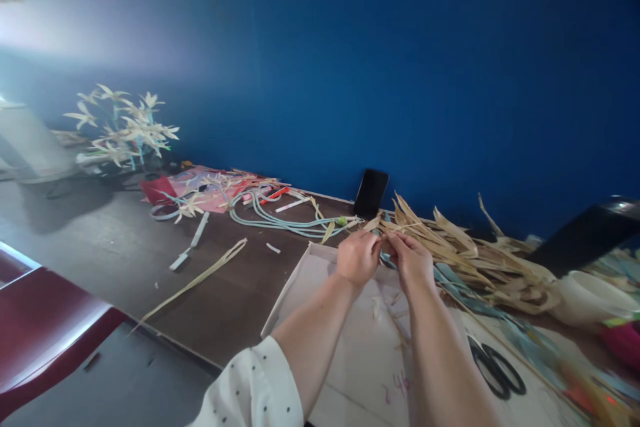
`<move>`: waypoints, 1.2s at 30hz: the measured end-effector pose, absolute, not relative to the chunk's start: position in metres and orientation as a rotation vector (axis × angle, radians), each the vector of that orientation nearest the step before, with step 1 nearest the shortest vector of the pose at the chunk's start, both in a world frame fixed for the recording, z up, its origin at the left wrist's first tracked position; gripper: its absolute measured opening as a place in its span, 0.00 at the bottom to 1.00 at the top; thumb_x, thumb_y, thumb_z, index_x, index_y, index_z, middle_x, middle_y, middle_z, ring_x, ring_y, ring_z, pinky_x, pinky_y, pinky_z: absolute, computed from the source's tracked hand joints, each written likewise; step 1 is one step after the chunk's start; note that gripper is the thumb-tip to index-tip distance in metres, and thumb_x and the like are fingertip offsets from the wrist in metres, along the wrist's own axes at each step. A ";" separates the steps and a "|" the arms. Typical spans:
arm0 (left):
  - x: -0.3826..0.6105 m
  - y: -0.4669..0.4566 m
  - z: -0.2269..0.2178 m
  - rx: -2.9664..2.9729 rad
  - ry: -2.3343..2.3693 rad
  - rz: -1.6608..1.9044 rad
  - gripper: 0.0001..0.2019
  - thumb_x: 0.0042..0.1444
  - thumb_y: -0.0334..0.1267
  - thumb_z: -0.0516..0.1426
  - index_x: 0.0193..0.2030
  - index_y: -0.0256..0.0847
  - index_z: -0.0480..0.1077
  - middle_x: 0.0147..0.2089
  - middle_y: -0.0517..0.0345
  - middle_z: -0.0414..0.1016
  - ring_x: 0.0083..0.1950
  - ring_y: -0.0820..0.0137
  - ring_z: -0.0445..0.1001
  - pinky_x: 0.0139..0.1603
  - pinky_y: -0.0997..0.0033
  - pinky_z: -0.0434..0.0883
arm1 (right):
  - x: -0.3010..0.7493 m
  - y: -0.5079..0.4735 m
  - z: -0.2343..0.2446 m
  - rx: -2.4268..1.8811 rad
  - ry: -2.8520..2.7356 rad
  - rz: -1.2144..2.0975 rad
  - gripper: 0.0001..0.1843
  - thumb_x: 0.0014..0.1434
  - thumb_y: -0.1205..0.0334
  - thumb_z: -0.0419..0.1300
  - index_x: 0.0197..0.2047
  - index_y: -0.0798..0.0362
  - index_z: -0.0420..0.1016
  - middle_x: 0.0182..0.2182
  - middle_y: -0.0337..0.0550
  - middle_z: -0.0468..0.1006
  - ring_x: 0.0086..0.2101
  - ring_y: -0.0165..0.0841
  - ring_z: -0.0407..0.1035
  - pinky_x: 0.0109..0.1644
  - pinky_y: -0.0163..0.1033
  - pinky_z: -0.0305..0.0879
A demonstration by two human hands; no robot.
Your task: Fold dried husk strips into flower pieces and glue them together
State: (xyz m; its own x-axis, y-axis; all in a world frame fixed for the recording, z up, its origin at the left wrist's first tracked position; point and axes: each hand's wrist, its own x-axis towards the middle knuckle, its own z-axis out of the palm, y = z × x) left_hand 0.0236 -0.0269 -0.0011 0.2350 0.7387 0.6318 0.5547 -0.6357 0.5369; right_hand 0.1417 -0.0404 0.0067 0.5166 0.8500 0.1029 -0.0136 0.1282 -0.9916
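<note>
My left hand (357,257) and my right hand (413,261) are held close together above a shallow white cardboard tray (305,287). Both have their fingers pinched on a small piece of dried leaf strip (384,232) between them. Just beyond my hands lies a pile of dried tan leaves (470,250) on the dark table, with light blue strips running under it. Black-handled scissors (493,363) rest on the tray to the right of my right forearm.
A black phone (371,193) leans on the blue wall. Light blue cords (280,217), pink paper (210,190) and a long loose leaf strip (195,280) lie on the table at left. Leaf flowers (125,127) stand at far left. White bowls (595,293) sit at right.
</note>
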 end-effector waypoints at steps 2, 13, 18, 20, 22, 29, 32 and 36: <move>0.024 -0.027 -0.001 2.300 1.220 1.356 0.12 0.60 0.39 0.49 0.32 0.41 0.72 0.33 0.53 0.72 0.39 0.69 0.69 0.40 0.73 0.64 | 0.141 -0.041 0.008 -1.289 -0.836 0.754 0.23 0.39 0.48 0.67 0.34 0.57 0.78 0.18 0.38 0.70 0.19 0.26 0.59 0.19 0.31 0.51; 0.023 -0.018 0.000 1.837 1.155 1.314 0.14 0.58 0.42 0.50 0.36 0.40 0.74 0.35 0.56 0.75 0.37 0.70 0.72 0.37 0.75 0.67 | 0.146 -0.036 0.002 -1.240 -0.743 0.758 0.21 0.39 0.50 0.67 0.33 0.57 0.78 0.19 0.37 0.71 0.18 0.26 0.58 0.19 0.31 0.52; 0.026 -0.012 -0.004 1.597 0.960 1.076 0.16 0.56 0.45 0.51 0.36 0.37 0.75 0.28 0.57 0.75 0.26 0.74 0.70 0.26 0.77 0.66 | 0.145 -0.037 0.003 -1.194 -0.766 0.789 0.20 0.39 0.52 0.68 0.32 0.57 0.78 0.18 0.37 0.70 0.18 0.25 0.58 0.19 0.31 0.51; 0.027 -0.012 -0.003 1.508 0.879 1.030 0.14 0.55 0.44 0.53 0.36 0.36 0.75 0.29 0.57 0.75 0.25 0.75 0.69 0.24 0.78 0.66 | 0.145 -0.038 0.004 -1.184 -0.764 0.797 0.18 0.39 0.52 0.68 0.31 0.57 0.77 0.18 0.36 0.69 0.18 0.25 0.58 0.19 0.30 0.51; 0.027 -0.012 -0.002 1.437 0.827 1.010 0.12 0.53 0.42 0.55 0.36 0.35 0.74 0.29 0.56 0.75 0.24 0.77 0.69 0.23 0.79 0.66 | 0.145 -0.038 0.005 -1.183 -0.757 0.801 0.18 0.40 0.53 0.67 0.31 0.57 0.77 0.17 0.36 0.69 0.18 0.25 0.58 0.19 0.30 0.51; 0.026 -0.009 -0.001 1.312 0.770 0.968 0.06 0.51 0.33 0.58 0.34 0.33 0.73 0.27 0.57 0.73 0.22 0.79 0.68 0.23 0.79 0.68 | 0.145 -0.039 0.007 -1.134 -0.707 0.811 0.15 0.37 0.54 0.68 0.28 0.55 0.77 0.27 0.40 0.76 0.20 0.23 0.58 0.18 0.29 0.52; 0.026 -0.008 0.001 1.279 0.773 0.929 0.04 0.51 0.30 0.58 0.33 0.32 0.72 0.28 0.57 0.74 0.23 0.79 0.69 0.23 0.80 0.69 | 0.144 -0.040 0.008 -1.130 -0.688 0.820 0.14 0.38 0.55 0.68 0.28 0.55 0.77 0.26 0.39 0.75 0.20 0.23 0.57 0.18 0.28 0.51; 0.024 -0.009 0.005 1.260 0.803 0.878 0.03 0.52 0.29 0.57 0.33 0.32 0.72 0.30 0.55 0.75 0.24 0.79 0.70 0.25 0.79 0.70 | 0.144 -0.041 0.008 -1.128 -0.697 0.828 0.14 0.38 0.55 0.68 0.28 0.55 0.77 0.24 0.39 0.74 0.19 0.23 0.57 0.18 0.28 0.51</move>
State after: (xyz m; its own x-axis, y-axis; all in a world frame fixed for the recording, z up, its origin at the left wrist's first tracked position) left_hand 0.0239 -0.0090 0.0053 0.4529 0.8911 -0.0291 -0.1087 0.0876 0.9902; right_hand 0.1444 -0.0410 0.0083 0.5238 0.8493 0.0663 -0.2102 0.2043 -0.9561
